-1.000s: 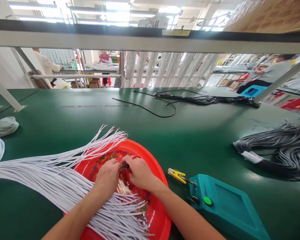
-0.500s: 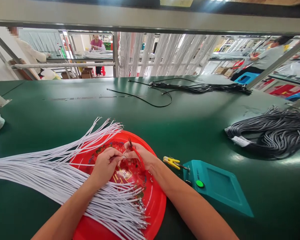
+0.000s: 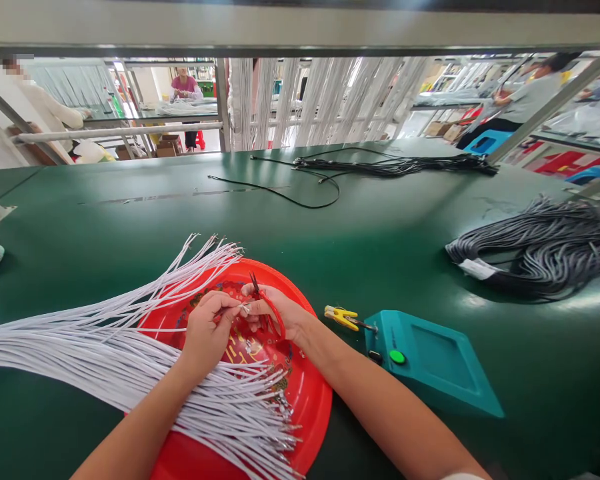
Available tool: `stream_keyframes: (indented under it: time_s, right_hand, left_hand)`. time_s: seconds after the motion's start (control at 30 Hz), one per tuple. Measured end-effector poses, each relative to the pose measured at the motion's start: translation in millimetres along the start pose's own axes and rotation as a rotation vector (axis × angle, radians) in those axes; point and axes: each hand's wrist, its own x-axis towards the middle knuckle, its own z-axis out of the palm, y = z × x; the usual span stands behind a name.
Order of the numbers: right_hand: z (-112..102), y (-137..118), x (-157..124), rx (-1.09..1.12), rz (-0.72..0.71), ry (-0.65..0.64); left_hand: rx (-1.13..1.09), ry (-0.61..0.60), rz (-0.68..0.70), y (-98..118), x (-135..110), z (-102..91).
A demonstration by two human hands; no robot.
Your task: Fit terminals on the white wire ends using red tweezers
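Over a red tray with a printed pattern, my two hands meet. My left hand is closed, its thumb and forefinger pinching the end of a white cable. Red-handled scissors rest in my right hand, their dark blades pointing up and away. The thumb and forefinger of that hand touch the frayed tip of the cable. A thick bundle of white cables runs in from the left and lies across the tray, with a smaller group fanned out behind my left hand.
Right of the tray stands a teal device with a green button and a yellow clip. Coiled grey cables lie further right, black cables at the back. A metal shelf beam crosses above. Several people sit beyond.
The view has shifted slightly. My fingers have moved a little at the cable tip, and the scissors have turned slightly in my right hand.
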Motion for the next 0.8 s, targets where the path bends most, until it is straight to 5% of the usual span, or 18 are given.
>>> stream_keyframes:
  time_s: [0.27, 0.5, 0.7, 0.8]
  right_hand:
    - [3.9, 5.3, 2.1, -0.031, -0.222, 0.099]
    - [7.5, 4.4, -1.8, -0.103, -0.293, 0.072]
    - [-2.7, 5.5, 7.4, -0.478, -0.405, 0.518]
    - [-5.6, 6.8, 9.8, -0.675, -0.488, 0.603]
  left_hand:
    - [0.183, 0.099, 0.030, 2.7, -3.8, 2.5]
    - [0.169, 0.169, -0.213, 4.3, 0.1, 1.6]
    - [-0.030, 0.169, -0.289, 2.2, 0.6, 2.4]
    - [-0.137, 0.183, -0.327, 1.4, 0.8, 2.4]
